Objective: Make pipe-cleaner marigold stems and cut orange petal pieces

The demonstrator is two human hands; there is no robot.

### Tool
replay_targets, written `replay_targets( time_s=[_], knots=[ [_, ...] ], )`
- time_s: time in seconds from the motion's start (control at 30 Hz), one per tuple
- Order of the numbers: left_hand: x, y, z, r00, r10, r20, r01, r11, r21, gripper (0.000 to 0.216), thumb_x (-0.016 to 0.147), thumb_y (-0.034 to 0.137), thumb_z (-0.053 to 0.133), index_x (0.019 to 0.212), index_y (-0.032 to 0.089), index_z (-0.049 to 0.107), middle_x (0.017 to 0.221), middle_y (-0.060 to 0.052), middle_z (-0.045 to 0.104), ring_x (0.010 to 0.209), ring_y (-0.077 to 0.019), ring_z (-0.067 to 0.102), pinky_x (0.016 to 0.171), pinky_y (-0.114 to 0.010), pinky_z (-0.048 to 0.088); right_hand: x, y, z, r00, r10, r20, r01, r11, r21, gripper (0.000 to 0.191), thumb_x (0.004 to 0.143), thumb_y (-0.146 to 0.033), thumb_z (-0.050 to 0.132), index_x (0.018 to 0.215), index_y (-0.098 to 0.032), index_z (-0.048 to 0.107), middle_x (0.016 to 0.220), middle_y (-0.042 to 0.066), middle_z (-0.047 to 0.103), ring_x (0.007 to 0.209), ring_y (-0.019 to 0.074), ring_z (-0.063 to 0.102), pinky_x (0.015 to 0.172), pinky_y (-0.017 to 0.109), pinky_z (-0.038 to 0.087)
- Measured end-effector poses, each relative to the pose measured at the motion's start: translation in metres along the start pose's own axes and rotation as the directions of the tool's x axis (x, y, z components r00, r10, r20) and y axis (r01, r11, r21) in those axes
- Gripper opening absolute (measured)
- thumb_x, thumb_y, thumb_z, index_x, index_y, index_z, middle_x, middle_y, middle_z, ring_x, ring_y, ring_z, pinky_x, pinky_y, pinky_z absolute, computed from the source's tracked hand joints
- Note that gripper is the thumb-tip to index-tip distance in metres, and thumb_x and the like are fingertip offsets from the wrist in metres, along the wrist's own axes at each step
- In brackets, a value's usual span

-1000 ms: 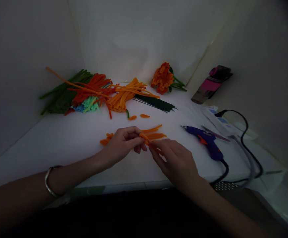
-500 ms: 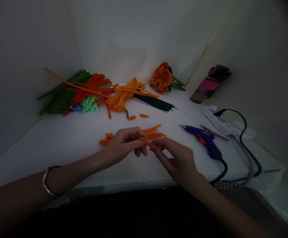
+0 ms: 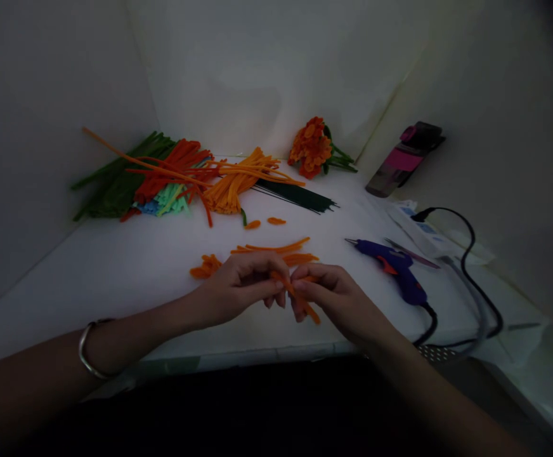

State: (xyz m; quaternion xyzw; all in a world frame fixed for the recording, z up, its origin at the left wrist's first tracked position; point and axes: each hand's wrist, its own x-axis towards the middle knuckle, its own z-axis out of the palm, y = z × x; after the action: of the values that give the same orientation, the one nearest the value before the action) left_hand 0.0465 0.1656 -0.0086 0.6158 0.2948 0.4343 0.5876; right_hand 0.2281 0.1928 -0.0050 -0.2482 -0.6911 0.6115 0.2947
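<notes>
Between my two hands, above the front of the white table, is an orange pipe cleaner (image 3: 311, 310). My left hand (image 3: 252, 280) pinches it between thumb and fingers. Close against that grip, my right hand (image 3: 326, 289) is closed on the same pipe cleaner, and one end of it slants down toward me past the fingers. Just behind my hands lie several loose orange pipe cleaners (image 3: 276, 247). A small pile of orange looped petals (image 3: 205, 266) sits beside my left hand, partly covered by it. Two small orange loops (image 3: 276, 221) lie farther back.
Bundles of green (image 3: 115, 190), red (image 3: 174, 171) and orange pipe cleaners (image 3: 231, 187) lie at the back left, near dark green stems (image 3: 300, 197). An orange flower bouquet (image 3: 311, 149) rests by the wall. At right are a blue glue gun (image 3: 393, 266), tweezers (image 3: 414, 255), a power strip (image 3: 422, 231) and a bottle (image 3: 403, 162).
The pipe cleaner has turned, so an end now points down toward me. My right fingers have shifted their grip, and my left hand has dropped slightly, baring more of the loose strands.
</notes>
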Motion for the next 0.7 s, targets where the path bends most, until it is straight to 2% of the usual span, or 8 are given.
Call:
replay_targets(
  time_s=[0.07,0.13,0.17,0.23,0.3,0.37,0.5,0.7],
  knots=[
    [0.001,-0.001,0.0,1.0,0.01,-0.025,-0.01,1.0,-0.009,0.006,0.083,0.014,0.049,0.084,0.015,0.055,0.069,0.0,0.058,0.064,-0.0097,0.055,0.058,-0.021,0.043,-0.001,0.0,0.003,0.995,-0.083,-0.061,0.075,0.99,-0.123,0.008,0.085,-0.02,0.053,0.082,-0.015,0.059,0.067,0.001,0.062,0.058,0.0097,0.06,0.052,0.02,0.051],
    [0.002,-0.001,0.0,0.998,0.008,-0.058,-0.008,1.0,-0.008,0.006,0.084,0.015,0.048,0.089,0.016,0.053,0.071,0.0,0.059,0.067,-0.0101,0.056,0.059,-0.021,0.043,-0.003,0.0,0.003,0.964,-0.237,-0.121,0.174,0.905,-0.387,0.005,0.083,-0.018,0.055,0.086,-0.016,0.059,0.072,0.002,0.064,0.06,0.0106,0.062,0.052,0.02,0.051],
    [0.003,-0.001,0.0,0.997,-0.007,-0.075,0.006,1.0,-0.007,0.007,0.084,0.016,0.049,0.091,0.016,0.052,0.071,0.0,0.06,0.066,-0.0099,0.055,0.059,-0.021,0.043,-0.004,0.001,0.002,0.928,-0.352,-0.124,0.23,0.8,-0.555,0.006,0.083,-0.016,0.056,0.087,-0.016,0.06,0.075,0.003,0.065,0.062,0.0112,0.062,0.054,0.021,0.051],
    [0.004,-0.002,-0.001,0.992,-0.053,-0.113,0.052,0.999,-0.016,0.009,0.082,0.016,0.052,0.091,0.015,0.052,0.068,0.0,0.061,0.061,-0.0093,0.053,0.059,-0.022,0.043,-0.006,0.005,-0.001,0.82,-0.572,-0.002,0.321,0.462,-0.827,0.013,0.081,-0.011,0.056,0.092,-0.017,0.061,0.08,0.005,0.067,0.068,0.0136,0.062,0.06,0.025,0.052],
    [0.005,-0.004,-0.003,0.986,-0.103,-0.132,0.097,0.994,-0.052,0.009,0.078,0.014,0.054,0.087,0.014,0.053,0.066,0.0,0.062,0.057,-0.0089,0.051,0.058,-0.022,0.042,-0.007,0.008,-0.006,0.722,-0.662,0.202,0.382,0.138,-0.914,0.02,0.08,-0.007,0.056,0.098,-0.015,0.061,0.085,0.009,0.067,0.077,0.0174,0.062,0.066,0.03,0.052],
    [0.005,-0.006,-0.004,0.981,-0.143,-0.128,0.13,0.986,-0.103,0.004,0.077,0.015,0.054,0.08,0.013,0.055,0.065,-0.002,0.063,0.056,-0.0096,0.051,0.057,-0.023,0.042,-0.007,0.009,-0.01,0.676,-0.659,0.329,0.416,-0.027,-0.909,0.024,0.08,-0.005,0.055,0.102,-0.012,0.06,0.086,0.011,0.067,0.081,0.0199,0.062,0.068,0.033,0.053],
    [0.005,-0.007,-0.004,0.973,-0.187,-0.133,0.175,0.98,-0.094,0.016,0.08,0.026,0.055,0.072,0.013,0.058,0.061,-0.002,0.062,0.053,-0.0096,0.051,0.054,-0.023,0.041,-0.005,0.004,-0.011,0.649,-0.643,0.406,0.427,-0.134,-0.895,0.023,0.083,-0.005,0.051,0.1,-0.013,0.062,0.082,0.01,0.067,0.079,0.0193,0.063,0.066,0.032,0.053],
    [0.005,-0.007,-0.003,0.97,-0.19,-0.154,0.189,0.982,-0.022,0.014,0.079,0.026,0.058,0.073,0.013,0.058,0.062,-0.001,0.062,0.053,-0.0082,0.05,0.055,-0.021,0.039,-0.004,0.006,-0.011,0.646,-0.645,0.408,0.421,-0.144,-0.895,0.019,0.082,-0.005,0.053,0.098,-0.009,0.063,0.083,0.012,0.067,0.079,0.0211,0.062,0.064,0.034,0.052]
  ],
)
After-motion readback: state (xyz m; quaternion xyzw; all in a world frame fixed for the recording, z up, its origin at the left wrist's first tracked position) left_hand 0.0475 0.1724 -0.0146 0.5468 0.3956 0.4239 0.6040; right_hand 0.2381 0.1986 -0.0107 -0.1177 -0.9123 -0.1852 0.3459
